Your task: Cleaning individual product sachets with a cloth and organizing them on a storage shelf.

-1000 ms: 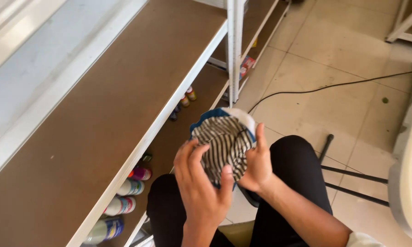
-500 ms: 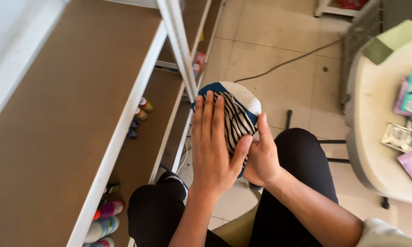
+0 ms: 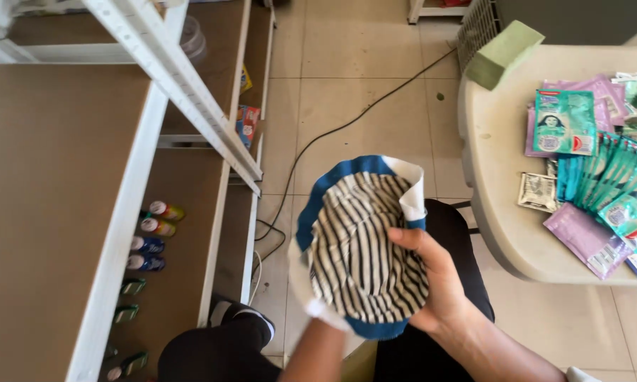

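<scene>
A striped black-and-white cloth hat (image 3: 361,247) with a blue and white brim is held up in front of my lap. My right hand (image 3: 432,283) grips its right side, thumb on the striped fabric. My left forearm (image 3: 318,354) runs up into the hat from below. The left hand itself is hidden under the fabric. I am seated, with my dark trousers (image 3: 453,226) below the hat.
A beige round table (image 3: 502,212) at the right holds several sachets (image 3: 601,177) and a green block (image 3: 502,53). A white-framed brown shelf unit (image 3: 49,212) stands at the left, small bottles (image 3: 152,226) on its lower shelf. A black cable (image 3: 333,134) crosses the tiled floor.
My left hand, flat against the hat's outside before, is now inside it. The hat has turned so its striped side faces me. The view has swung right toward the table.
</scene>
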